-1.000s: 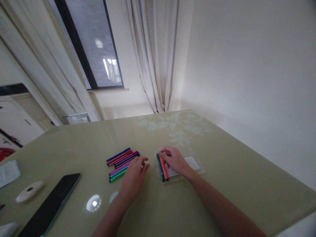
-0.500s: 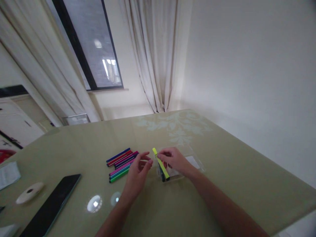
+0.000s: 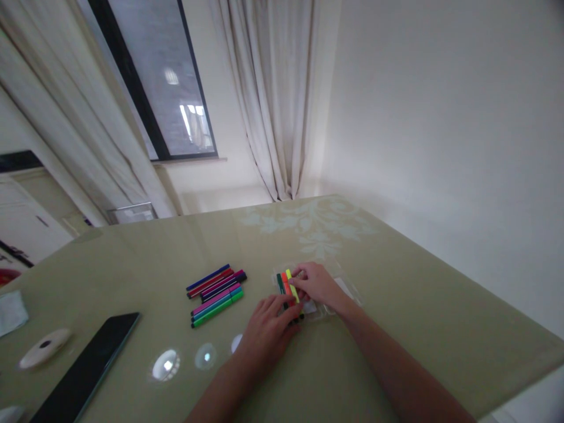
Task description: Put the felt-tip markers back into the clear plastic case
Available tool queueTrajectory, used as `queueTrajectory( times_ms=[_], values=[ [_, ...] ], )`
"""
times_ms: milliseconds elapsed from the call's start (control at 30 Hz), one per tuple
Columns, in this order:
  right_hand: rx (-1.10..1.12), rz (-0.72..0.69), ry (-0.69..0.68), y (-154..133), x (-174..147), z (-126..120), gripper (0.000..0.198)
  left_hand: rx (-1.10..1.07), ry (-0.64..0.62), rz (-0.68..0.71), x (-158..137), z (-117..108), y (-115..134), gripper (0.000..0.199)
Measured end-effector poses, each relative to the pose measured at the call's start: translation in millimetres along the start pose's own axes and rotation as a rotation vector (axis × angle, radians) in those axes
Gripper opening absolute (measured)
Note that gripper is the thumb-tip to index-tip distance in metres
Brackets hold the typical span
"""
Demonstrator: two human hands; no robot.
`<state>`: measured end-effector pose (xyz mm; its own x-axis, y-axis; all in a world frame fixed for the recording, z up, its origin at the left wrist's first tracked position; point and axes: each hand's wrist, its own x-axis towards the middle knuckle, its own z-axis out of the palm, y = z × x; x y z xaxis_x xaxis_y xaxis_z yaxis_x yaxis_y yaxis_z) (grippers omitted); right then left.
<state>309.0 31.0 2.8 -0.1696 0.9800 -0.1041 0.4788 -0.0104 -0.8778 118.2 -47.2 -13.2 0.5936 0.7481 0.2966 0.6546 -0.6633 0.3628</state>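
table (image 3: 154, 258), markers (image 3: 224, 288), clear case (image 3: 314, 316), black device (image 3: 90, 364)

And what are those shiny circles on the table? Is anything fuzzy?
Head view: pale circles of glare, probably reflected lights, on the table; same view: bright patches, perhaps reflections, in the window; same view: markers slightly soft, but their colours are plain.

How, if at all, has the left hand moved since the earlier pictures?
Yes: the left hand has moved right, away from the loose green marker, to the clear case.
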Motion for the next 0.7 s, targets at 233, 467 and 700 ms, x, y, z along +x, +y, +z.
queueTrajectory(
  times_ms=[233, 467, 700],
  values=[
    [0.059, 0.047, -0.053, 0, -2, -2, 0.008, 0.025, -0.005, 0.012, 2, 0, 4, 0.041],
    [0.075, 0.091, -0.084, -1, -1, 0, 0.013, -0.025, -0.032, -0.018, 6, -2, 14, 0.030],
    [0.087, 0.061, -0.063, -1, 0, -4, 0.005, 0.037, 0.162, -0.337, -2, -27, -26, 0.018]
  ],
)
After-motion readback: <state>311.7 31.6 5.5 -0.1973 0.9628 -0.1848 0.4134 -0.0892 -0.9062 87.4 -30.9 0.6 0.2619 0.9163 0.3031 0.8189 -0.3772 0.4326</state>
